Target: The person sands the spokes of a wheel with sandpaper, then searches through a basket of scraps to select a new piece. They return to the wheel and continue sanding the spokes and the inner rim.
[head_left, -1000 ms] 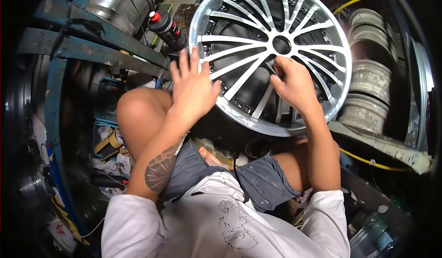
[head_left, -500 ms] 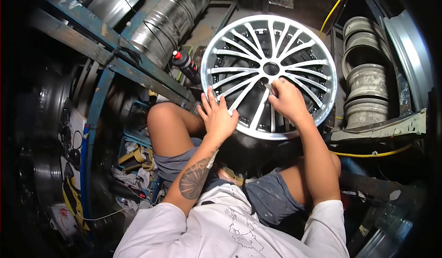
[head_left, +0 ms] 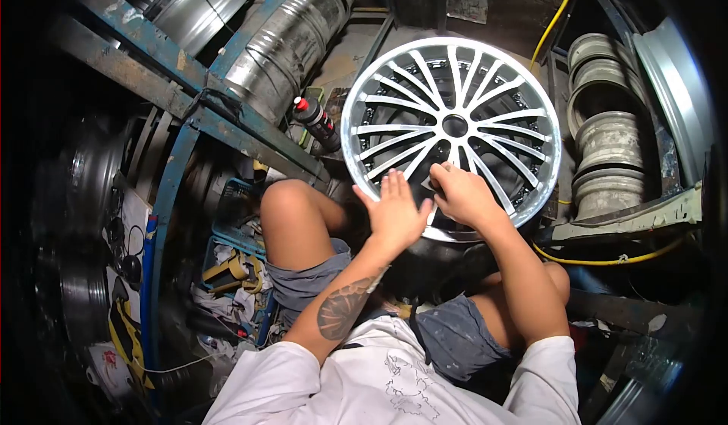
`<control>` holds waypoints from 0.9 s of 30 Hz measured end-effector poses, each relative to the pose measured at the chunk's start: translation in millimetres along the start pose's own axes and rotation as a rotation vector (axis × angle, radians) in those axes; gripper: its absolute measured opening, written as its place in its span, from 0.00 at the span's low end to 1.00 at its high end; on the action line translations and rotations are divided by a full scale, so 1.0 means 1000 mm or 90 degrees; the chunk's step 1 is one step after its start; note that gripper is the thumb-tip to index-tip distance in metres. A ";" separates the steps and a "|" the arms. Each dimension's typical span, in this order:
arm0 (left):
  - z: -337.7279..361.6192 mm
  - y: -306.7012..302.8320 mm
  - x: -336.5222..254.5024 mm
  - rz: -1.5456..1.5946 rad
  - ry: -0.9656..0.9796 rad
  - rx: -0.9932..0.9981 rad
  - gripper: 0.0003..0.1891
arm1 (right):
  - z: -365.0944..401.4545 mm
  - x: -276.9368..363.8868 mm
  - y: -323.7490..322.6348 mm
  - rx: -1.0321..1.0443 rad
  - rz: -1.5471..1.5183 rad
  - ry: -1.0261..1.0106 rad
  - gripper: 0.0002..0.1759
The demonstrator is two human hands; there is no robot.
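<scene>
Left hand (head_left: 396, 213) lies flat, grip spread, on the near rim of the alloy wheel (head_left: 453, 105). Right hand (head_left: 461, 194), grip pressed together, rests on its near spokes.

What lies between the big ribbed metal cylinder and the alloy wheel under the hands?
In the head view, a black bottle with a red cap lies there, close beside the left rim of the wheel.

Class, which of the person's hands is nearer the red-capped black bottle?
Left. The left hand rests on the lower-left rim of the wheel, below and right of the bottle; the right hand is farther right, on the lower spokes.
</scene>
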State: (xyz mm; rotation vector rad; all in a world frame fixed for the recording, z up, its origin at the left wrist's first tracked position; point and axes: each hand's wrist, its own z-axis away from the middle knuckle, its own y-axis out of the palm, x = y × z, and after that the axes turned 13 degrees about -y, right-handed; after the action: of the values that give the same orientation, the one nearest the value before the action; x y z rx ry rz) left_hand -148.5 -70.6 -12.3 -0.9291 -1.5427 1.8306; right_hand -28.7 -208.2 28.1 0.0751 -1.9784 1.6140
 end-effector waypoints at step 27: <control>-0.099 0.009 -0.034 0.129 0.476 -0.016 0.40 | -0.029 -0.047 -0.070 -0.418 0.007 0.118 0.10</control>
State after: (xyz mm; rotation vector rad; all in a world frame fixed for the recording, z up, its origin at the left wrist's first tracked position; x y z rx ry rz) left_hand -48.7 -40.3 -25.5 -1.5958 -1.0240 1.3334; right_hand 49.1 -214.7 70.6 -0.3253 -2.2504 0.8710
